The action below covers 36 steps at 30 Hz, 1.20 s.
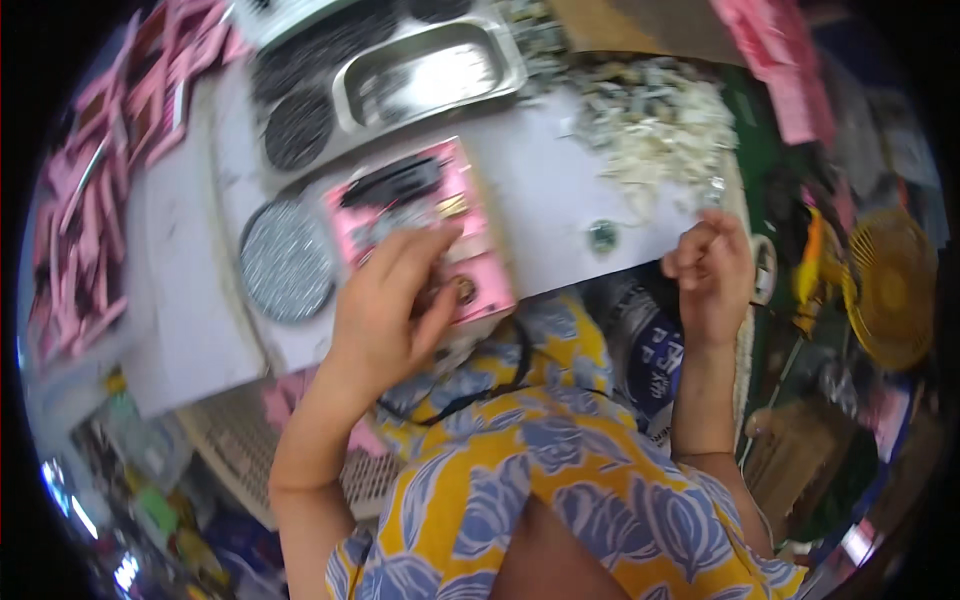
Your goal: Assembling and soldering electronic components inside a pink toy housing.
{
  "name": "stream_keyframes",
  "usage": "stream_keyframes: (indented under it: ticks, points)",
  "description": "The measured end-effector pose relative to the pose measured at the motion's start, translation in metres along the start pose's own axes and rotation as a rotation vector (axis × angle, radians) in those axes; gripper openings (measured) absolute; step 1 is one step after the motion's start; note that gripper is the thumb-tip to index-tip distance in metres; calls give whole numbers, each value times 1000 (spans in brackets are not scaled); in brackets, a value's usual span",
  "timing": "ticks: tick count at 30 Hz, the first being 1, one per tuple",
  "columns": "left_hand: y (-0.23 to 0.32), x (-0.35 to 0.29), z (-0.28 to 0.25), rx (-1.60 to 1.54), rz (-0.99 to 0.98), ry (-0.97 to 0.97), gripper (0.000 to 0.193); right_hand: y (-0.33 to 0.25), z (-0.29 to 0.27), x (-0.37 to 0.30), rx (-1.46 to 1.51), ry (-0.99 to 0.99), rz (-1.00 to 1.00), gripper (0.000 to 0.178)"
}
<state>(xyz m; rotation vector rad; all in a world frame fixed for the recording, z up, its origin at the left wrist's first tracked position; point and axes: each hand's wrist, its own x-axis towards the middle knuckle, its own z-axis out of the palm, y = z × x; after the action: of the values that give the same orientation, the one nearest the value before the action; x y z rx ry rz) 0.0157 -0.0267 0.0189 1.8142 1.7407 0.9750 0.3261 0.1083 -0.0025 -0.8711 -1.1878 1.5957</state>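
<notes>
My left hand lies over a pink panel near the table's front edge, its thumb apart from the bent fingers. Its fingertips are close to or touching the panel; blur hides the contact. The panel carries a black rectangular part, a small gold-coloured piece and a round brassy part. At the table's right edge, my right hand is raised with its fingers curled together. A small clear shiny bit shows just beyond those fingers; whether they hold anything I cannot make out.
Left of the panel stands a round dish of small silvery pieces. Behind is a metal tray with dark small parts. A heap of pale small pieces lies at the far right, pink pieces at the left, a yellow basket beyond the right edge.
</notes>
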Motion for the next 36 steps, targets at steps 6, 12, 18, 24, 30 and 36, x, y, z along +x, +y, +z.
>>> stream_keyframes:
  ticks: [6, 12, 18, 24, 30, 36]
  points:
    - [-18, -24, -15, -86, -156, 316, 37, 27, 109, 10, -920, -713, -574, 31]
    - [-21, -26, -4, 33, 32, 324, 34, 28, 124, 4, -1168, -635, -505, 32]
    - [-20, 24, 5, 360, 226, 159, 32, 26, 124, -1, -1125, -563, -455, 28]
    - [-44, 32, -12, 510, 206, 135, 22, 35, 134, 55, -976, -467, -386, 18]
    - [-49, 22, 2, 464, 213, 199, 31, 18, 154, 82, -1382, -753, -423, 18]
    - [-49, 17, 7, 485, 210, 193, 37, 16, 165, 72, -1569, -796, -614, 13]
